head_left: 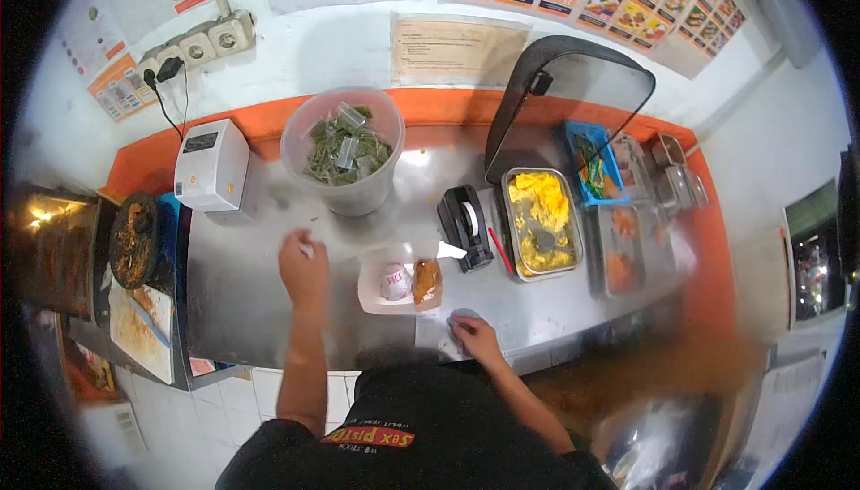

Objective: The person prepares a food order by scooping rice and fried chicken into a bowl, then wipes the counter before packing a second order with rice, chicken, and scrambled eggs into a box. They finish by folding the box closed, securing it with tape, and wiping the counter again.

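On the steel counter point(260, 311) sits an open paper food box point(381, 306). Inside it are a paper-wrapped bundle with red print point(394, 282) and a browned fried piece point(425, 281). My left hand point(303, 266) is closed to the left of the box, apart from it, with a small whitish bit showing at the fingers. Close to the counter's front edge, right of the box, my right hand point(477, 338) has its fingers curled around a small dark greyish thing that I cannot make out. Behind the box's right side stands a black tape dispenser point(466, 226).
A tall tub of leafy packets point(345, 176) and a white label printer point(212, 167) stand at the back. Right of the tape dispenser lie a red pen point(500, 250) and a steel tray of yellow food point(544, 221). A knife point(150, 322) rests on a cutting board at left.
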`<state>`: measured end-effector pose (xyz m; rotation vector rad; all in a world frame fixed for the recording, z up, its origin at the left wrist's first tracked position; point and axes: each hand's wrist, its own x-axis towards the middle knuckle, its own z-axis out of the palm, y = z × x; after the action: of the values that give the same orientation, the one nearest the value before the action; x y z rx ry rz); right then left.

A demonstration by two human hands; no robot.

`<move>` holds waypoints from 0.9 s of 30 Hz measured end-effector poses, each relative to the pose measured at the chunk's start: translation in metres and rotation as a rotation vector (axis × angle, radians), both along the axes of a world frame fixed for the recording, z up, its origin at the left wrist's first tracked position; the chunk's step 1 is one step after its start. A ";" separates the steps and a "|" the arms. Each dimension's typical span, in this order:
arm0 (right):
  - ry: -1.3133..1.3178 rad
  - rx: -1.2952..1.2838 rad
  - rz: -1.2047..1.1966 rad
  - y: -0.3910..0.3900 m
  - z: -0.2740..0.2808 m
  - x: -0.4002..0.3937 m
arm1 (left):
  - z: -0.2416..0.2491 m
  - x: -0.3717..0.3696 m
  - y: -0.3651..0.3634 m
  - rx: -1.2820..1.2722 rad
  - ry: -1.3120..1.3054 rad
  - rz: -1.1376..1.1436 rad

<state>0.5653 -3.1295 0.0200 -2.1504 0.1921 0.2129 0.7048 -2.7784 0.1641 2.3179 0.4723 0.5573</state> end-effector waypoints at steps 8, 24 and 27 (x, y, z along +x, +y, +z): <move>0.120 0.537 -0.288 -0.147 0.082 0.045 | 0.055 0.233 -0.030 0.608 0.065 -0.405; -0.354 -0.082 -0.647 -0.583 0.054 0.292 | 0.068 0.241 -0.075 0.800 -0.046 -0.104; -0.560 -0.326 -0.545 -0.631 -0.015 0.366 | 0.082 0.181 -0.085 0.736 -0.110 0.076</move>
<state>0.9317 -3.7609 0.0053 -2.2888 0.4971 -0.7708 0.8858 -2.8632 0.2462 2.9418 0.3346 1.0234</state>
